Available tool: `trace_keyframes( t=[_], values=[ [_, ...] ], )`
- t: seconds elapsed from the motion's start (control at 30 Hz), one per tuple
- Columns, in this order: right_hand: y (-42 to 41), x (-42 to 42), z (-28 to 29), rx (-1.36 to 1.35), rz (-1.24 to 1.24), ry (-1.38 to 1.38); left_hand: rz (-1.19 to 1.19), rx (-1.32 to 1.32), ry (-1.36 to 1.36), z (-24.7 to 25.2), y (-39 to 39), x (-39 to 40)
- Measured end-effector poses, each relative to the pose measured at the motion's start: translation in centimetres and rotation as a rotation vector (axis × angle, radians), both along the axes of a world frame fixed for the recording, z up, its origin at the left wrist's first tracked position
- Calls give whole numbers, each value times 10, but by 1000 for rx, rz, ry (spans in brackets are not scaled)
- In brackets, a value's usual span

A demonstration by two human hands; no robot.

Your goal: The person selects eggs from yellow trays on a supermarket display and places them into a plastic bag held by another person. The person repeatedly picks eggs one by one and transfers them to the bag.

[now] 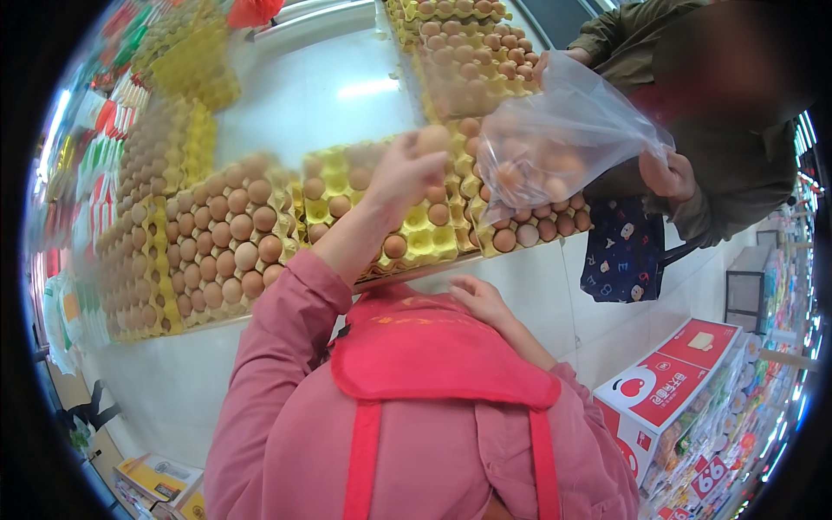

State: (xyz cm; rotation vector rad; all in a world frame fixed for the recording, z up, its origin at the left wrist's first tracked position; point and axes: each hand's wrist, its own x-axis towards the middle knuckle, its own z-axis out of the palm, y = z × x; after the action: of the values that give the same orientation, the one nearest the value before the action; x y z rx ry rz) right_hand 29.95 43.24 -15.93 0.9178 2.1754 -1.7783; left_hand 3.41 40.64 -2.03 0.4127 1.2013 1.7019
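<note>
Raised over a partly filled yellow egg tray (pixel 426 240), my left hand (pixel 406 169) grips a brown egg (pixel 432 140) between thumb and fingers. My right hand (pixel 482 299) hangs near the table's front edge, its fingers loosely spread and nothing seen in them. To the right, a co-present person's hands hold a clear plastic bag (pixel 572 123) with several brown eggs in it, resting over another egg tray (pixel 546 227). A full tray of brown eggs (pixel 221 237) lies left of my forearm.
More egg trays (pixel 140 260) line the left, and others (pixel 474 52) the far right side. The other person (pixel 715 162) stands at the right with a dark patterned tote bag (pixel 621 253). A red and white display box (pixel 669 377) is at lower right.
</note>
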Motion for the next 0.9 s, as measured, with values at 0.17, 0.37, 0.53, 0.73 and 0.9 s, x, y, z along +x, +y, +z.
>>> trace_keyframes(
  t=[0.17, 0.37, 0.53, 0.73, 0.9],
  values=[
    [0, 2, 0, 55, 37, -51, 59, 42, -32, -11, 9, 0],
    [1, 6, 1, 59, 55, -96, 45, 60, -47, -3, 16, 7],
    [4, 12, -2, 83, 87, -47, 12, 94, -73, 3, 24, 13],
    [7, 22, -12, 79, 30, 45, -2, 91, -36, 9, 30, 14],
    [8, 24, -12, 150, 35, 93, -1, 110, -62, 21, 30, 17]
  ],
)
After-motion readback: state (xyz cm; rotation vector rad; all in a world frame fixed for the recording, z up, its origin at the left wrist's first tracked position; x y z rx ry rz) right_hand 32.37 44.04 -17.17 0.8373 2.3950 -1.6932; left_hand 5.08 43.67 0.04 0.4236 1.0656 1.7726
